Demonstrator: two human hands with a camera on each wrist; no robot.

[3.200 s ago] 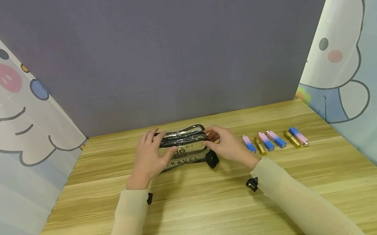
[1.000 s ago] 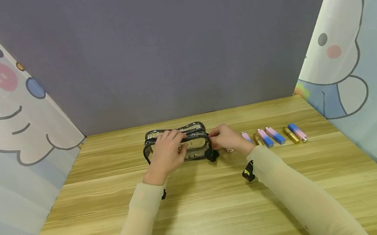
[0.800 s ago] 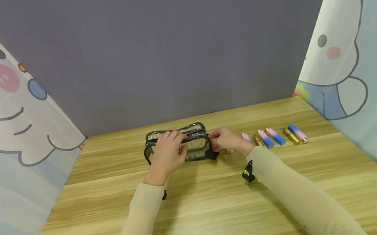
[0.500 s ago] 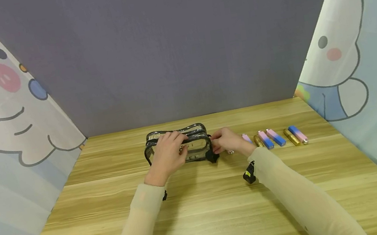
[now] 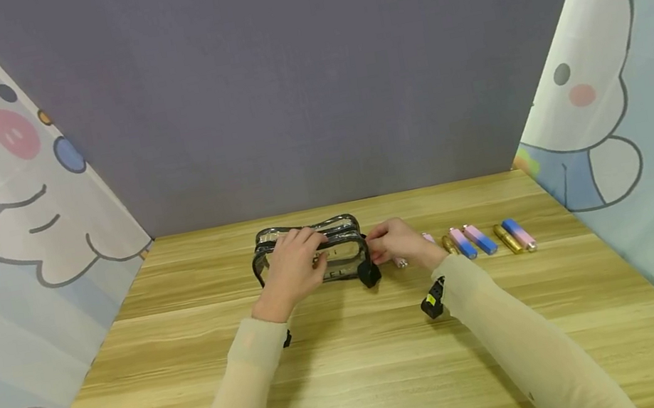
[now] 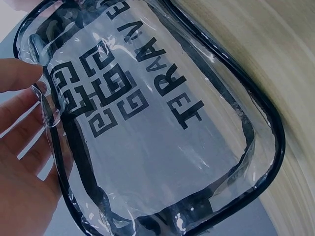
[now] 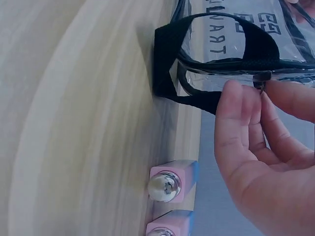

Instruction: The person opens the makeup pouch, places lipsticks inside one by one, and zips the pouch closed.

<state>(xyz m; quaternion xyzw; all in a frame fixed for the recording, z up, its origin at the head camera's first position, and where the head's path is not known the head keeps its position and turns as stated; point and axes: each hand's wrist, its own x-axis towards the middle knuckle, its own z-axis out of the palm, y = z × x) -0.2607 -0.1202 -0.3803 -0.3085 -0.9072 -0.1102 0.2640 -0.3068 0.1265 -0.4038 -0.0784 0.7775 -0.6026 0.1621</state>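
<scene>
A clear pouch [image 5: 341, 252] with black piping and dark lettering stands near the back of the table. My left hand [image 5: 293, 267] pinches its top edge near the middle, with the thumb on the near side; the left wrist view shows the thumb and fingers on either side of the clear rim [image 6: 49, 110]. At the pouch's right end, my right hand [image 5: 398, 241] pinches a small dark zipper pull [image 7: 261, 83] between thumb and fingers. A black strap loop [image 7: 165, 54] hangs beside those fingertips.
Right of the pouch lie several pink-and-blue lipstick tubes [image 5: 479, 239] and gold tubes [image 5: 507, 239]. One pink-and-blue tube [image 5: 400, 263] lies just under my right hand. A grey panel [image 5: 308, 91] rises behind the wooden table [image 5: 342, 374].
Since the earliest frame, my left hand has shifted right to the middle of the pouch's top, and my right hand has settled at its right end. Over the last second both hands stay nearly still.
</scene>
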